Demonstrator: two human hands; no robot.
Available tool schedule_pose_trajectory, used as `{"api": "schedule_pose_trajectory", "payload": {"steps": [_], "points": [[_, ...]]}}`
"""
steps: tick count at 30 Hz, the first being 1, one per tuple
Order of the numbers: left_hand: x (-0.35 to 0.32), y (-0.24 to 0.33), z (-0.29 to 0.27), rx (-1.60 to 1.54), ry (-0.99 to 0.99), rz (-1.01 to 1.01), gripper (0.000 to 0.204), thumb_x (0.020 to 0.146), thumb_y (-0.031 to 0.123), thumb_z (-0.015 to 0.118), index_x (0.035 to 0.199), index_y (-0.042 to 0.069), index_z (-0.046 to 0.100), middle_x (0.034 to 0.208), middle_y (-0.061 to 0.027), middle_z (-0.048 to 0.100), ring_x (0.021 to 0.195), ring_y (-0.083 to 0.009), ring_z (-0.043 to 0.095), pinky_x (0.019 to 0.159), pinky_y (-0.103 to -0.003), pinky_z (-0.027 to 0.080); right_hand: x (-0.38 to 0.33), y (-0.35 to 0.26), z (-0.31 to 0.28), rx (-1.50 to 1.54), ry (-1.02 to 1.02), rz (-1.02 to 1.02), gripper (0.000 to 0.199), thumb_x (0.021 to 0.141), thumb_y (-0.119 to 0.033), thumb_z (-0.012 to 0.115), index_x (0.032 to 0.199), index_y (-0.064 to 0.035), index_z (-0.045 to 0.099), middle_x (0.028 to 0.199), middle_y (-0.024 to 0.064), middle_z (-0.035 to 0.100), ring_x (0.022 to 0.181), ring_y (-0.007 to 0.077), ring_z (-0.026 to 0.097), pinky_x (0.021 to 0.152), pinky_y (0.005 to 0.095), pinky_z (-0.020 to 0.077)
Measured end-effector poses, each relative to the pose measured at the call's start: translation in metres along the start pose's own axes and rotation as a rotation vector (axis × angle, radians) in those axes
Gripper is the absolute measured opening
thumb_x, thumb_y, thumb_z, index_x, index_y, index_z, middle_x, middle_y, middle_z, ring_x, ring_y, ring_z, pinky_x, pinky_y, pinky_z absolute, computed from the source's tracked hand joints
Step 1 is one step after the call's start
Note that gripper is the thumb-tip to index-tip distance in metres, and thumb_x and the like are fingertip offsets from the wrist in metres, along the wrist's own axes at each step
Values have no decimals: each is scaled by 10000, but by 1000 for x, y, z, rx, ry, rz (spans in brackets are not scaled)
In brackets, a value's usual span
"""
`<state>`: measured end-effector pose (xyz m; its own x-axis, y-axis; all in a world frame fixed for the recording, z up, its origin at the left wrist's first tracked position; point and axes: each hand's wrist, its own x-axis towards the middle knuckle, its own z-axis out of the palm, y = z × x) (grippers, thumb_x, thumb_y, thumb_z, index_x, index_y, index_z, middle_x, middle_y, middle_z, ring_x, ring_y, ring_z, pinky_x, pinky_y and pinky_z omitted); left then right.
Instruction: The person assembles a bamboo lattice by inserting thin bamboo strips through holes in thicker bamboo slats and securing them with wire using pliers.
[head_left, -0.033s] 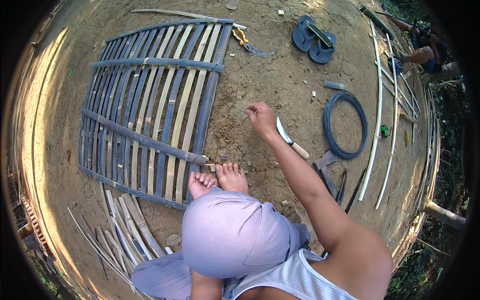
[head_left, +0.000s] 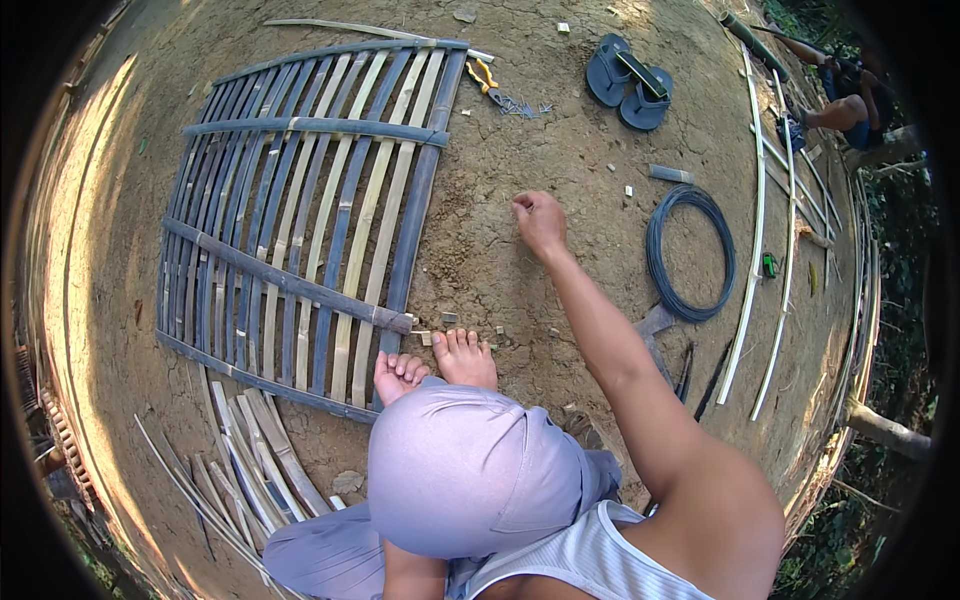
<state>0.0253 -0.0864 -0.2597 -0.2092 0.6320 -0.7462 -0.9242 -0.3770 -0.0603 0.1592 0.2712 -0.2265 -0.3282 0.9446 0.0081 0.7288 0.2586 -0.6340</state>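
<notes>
My right hand (head_left: 540, 222) reaches out over the bare dirt with its fingers closed in a loose fist; I cannot see anything in it. It hovers to the right of a woven bamboo slat panel (head_left: 300, 220) lying flat on the ground. A coil of dark wire (head_left: 690, 250) lies to the right of the hand. My bare feet (head_left: 440, 365) rest at the panel's lower right corner, and my knee in lilac cloth (head_left: 460, 470) fills the foreground. My left hand is hidden.
Yellow-handled pliers (head_left: 483, 75) and scattered nails (head_left: 520, 105) lie past the panel's top corner. Dark sandals (head_left: 628, 85) sit farther back. Long bamboo strips (head_left: 755, 250) run along the right, loose slats (head_left: 250, 450) lie lower left. Another person (head_left: 840, 100) crouches top right.
My right hand has shifted slightly up and to the right. The knife that showed beside my right forearm is no longer visible.
</notes>
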Motion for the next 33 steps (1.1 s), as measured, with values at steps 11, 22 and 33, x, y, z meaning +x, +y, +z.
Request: {"api": "schedule_pose_trajectory", "payload": {"steps": [11,22,33], "points": [[-26,21,-37,17,142,131,469,1062,428,427,664,179,422,530,34,342,464,-117,289,455,-289,276,55,13,6,-286,-136,-74,125,895,-238,692,965,-141,729,1036,122,684,1024,337,649,859,461,517],[-33,20,-7,9,211,115,488,1069,452,406,662,182,410,525,35,331,457,-121,283,447,-288,274,59,22,19,-445,-119,-180,114,907,-166,623,959,-70,655,1030,179,657,1028,389,632,867,494,507],[-34,24,-17,-65,143,140,491,1058,430,447,634,186,411,508,42,331,435,-121,275,431,-282,271,59,30,21,-375,-98,-58,160,941,-190,598,1041,-69,628,1107,174,637,1075,359,614,911,478,495]]}}
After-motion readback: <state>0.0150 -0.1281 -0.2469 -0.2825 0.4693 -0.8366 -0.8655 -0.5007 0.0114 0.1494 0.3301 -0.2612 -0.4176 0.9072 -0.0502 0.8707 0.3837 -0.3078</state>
